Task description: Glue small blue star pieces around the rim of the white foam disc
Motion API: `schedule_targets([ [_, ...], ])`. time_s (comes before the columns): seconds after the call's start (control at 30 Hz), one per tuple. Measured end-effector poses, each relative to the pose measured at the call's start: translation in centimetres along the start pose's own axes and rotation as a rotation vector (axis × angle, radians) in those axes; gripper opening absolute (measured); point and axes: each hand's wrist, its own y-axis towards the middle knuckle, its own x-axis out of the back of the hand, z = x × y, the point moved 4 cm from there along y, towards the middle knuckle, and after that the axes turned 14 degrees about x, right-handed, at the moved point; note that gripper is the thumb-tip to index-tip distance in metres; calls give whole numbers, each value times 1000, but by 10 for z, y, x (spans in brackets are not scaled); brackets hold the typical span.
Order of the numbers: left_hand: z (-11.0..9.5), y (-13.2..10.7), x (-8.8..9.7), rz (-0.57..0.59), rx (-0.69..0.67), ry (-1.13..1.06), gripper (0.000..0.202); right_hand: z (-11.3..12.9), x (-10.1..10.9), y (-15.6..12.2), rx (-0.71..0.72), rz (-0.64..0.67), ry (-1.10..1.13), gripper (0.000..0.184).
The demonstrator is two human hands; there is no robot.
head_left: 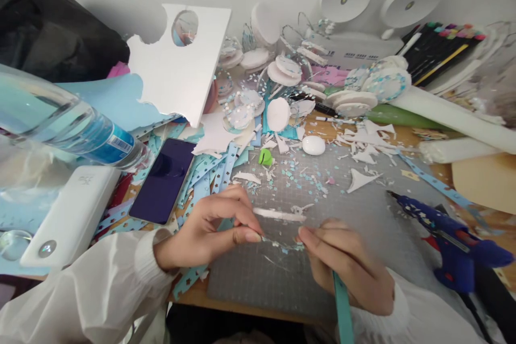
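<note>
A thin strand dotted with tiny pale blue and white pieces [284,250] stretches between my two hands, low over the grey cutting mat [250,279]. One end is pinched between the thumb and forefinger of my left hand [215,228]. My right hand [349,258] is closed on the other end, its fingertips slightly blurred. Below the right palm hangs a teal strip [342,306]; how the hand holds it is hidden. Just beyond the strand, a narrow white strip [280,215] lies on the mat.
A blue glue gun [455,247] lies at right. At left are a phone [163,180], a white power bank [70,215] and a tilted water bottle [80,118]. White discs [284,70], a cut white board [181,70] and punched paper strips crowd the back. Scraps litter the mat.
</note>
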Motion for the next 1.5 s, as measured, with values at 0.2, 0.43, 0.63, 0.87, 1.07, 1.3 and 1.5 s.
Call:
schedule_targets([
  [0.2, 7, 2, -1, -18, 131, -103, 13, 1, 2, 25, 7, -19, -80, 34],
  [0.43, 9, -1, 8, -128, -9, 80, 43, -10, 6, 31, -328, -170, 56, 20],
  [0.63, 15, -4, 3, -122, -70, 345, 94, -30, -4, 23, -771, -296, 394, 13],
  [0.87, 19, -3, -5, -53, -20, 327, 99, -27, -28, 15, -1008, -222, 697, 26],
  [1.07, 23, -5, -8, 41, 12, 230, 92, -25, -32, 14, -1062, -131, 728, 28],
  [1.3, 25, -12, -15, 55, 122, 177, 96, -21, -36, 17, -1055, -99, 739, 27],
  [1.5, 28, -12, -12, -54, 152, 117, 82, -24, -29, 21, -946, -193, 633, 28],
])
